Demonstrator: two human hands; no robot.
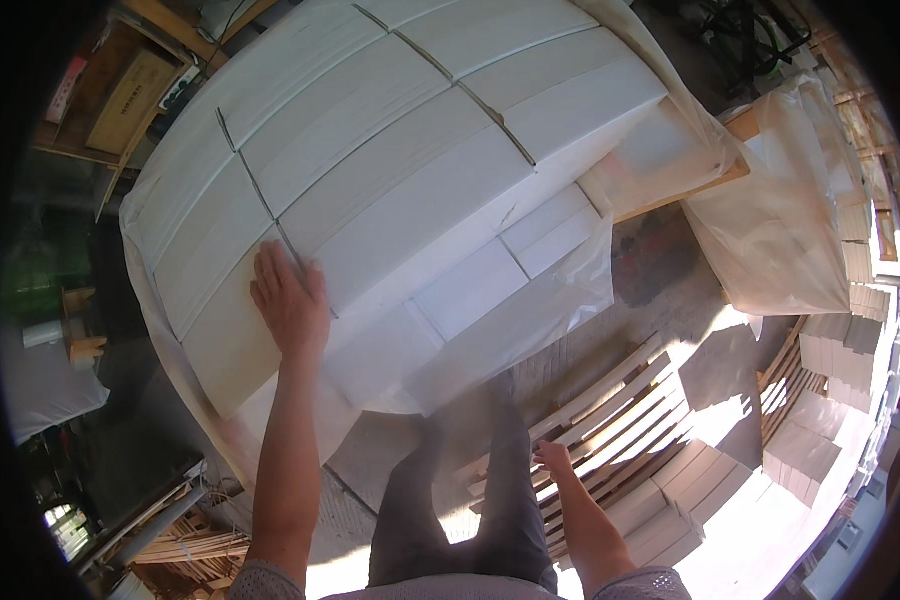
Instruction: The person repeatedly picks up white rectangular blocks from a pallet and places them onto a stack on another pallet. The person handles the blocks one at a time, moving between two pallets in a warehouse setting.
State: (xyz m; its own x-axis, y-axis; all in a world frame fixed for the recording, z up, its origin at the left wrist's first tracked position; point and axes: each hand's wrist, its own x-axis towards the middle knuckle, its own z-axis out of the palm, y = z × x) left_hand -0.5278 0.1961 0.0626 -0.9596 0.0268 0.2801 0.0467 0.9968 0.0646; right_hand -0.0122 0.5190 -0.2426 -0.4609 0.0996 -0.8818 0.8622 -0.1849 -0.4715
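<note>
My left hand (292, 300) lies flat on top of a large stack of white boxes (400, 215), fingers stretched out and slightly apart beside a gap between two of them. The boxes sit in tight rows with dark, narrow gaps, and clear plastic sheeting (560, 310) hangs loosely around the stack's sides. On the near side, more white box faces show below the top layer. Down by my right leg hangs my right hand (552, 458), away from the stack; its fingers are loosely bent and nothing shows in them.
A slatted wooden pallet (610, 395) lies on the floor to the right of my legs. Beyond it stand more white boxes (710, 480). Another plastic-draped stack (780, 220) is at the far right. A wooden shelf (120, 100) stands at the far left, with wood strips (195, 550) at lower left.
</note>
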